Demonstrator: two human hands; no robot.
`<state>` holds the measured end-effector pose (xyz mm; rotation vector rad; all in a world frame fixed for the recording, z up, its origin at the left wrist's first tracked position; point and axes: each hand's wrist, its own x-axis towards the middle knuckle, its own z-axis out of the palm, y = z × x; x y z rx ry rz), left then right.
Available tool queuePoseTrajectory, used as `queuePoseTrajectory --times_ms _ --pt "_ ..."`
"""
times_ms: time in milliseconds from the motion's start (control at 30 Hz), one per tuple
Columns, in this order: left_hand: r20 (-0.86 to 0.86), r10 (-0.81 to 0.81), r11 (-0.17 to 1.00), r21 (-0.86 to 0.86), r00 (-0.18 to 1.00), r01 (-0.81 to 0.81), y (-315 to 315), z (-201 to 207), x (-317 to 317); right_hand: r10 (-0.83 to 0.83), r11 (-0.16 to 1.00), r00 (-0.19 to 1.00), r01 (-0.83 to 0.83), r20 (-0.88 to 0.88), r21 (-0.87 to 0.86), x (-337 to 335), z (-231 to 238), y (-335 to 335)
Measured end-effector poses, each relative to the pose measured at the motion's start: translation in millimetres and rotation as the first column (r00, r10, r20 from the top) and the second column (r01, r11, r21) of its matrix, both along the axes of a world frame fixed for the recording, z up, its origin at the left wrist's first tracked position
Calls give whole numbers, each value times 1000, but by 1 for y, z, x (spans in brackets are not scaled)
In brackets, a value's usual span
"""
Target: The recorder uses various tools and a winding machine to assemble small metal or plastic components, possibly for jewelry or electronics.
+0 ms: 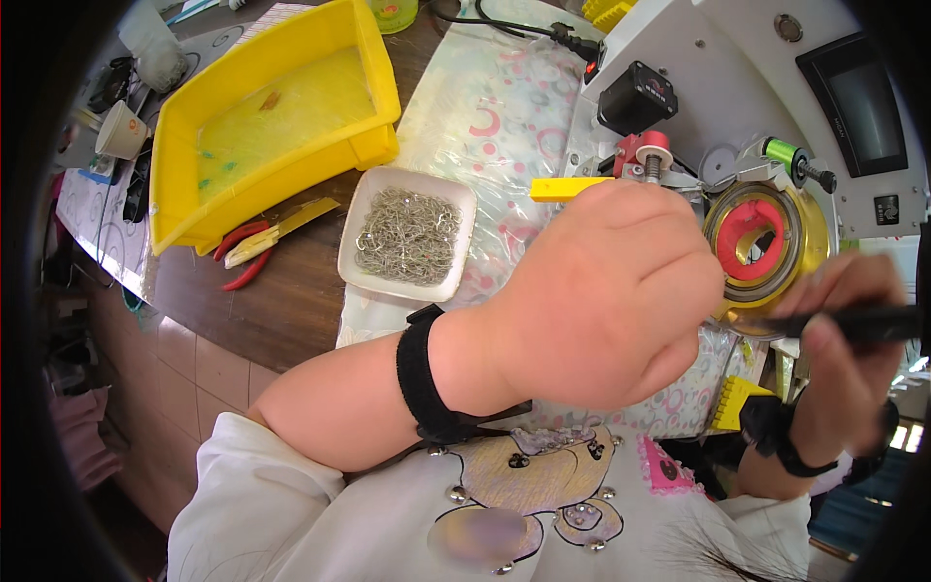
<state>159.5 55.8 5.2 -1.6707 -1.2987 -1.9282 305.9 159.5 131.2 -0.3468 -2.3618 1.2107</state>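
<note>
My left hand (606, 301) is closed in a fist in front of the machine, its back toward me. Whatever its fingers hold, if anything, is hidden. Just beyond that hand a yellow bar (562, 189) sticks out beside a red part with a spring. On the machine's front is a round brass-coloured ring assembly (807, 218) with a red ring (752, 233) inside. Slightly blurred, my right hand (849, 359) grips a dark handle (863, 325) below the ring assembly; a metal piece runs from it toward my left hand.
A white dish of small bent wire pieces (407, 233) stands left of my left hand. Farther left is a yellow bin (378, 136), with red-handled pliers (242, 247) beside it. The white machine housing (737, 68) bears a dark screen (853, 102). Patterned plastic sheeting covers the table.
</note>
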Motion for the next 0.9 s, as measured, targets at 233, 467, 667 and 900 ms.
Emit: queuePoseTrajectory --times_ms 233,467,667,900 --pt "689 -530 827 291 495 480 -38 16 -50 -27 782 797 -359 604 509 57 -50 -15" --pt "792 -594 793 606 141 -64 -63 21 -123 -378 603 606 -412 699 683 96 -88 7" --pt "812 -584 795 570 -9 -206 -68 23 -128 -445 565 648 -332 618 755 95 -103 22" --pt "707 -702 694 653 -84 -304 -76 23 -135 -528 482 648 -302 548 822 106 -108 14"
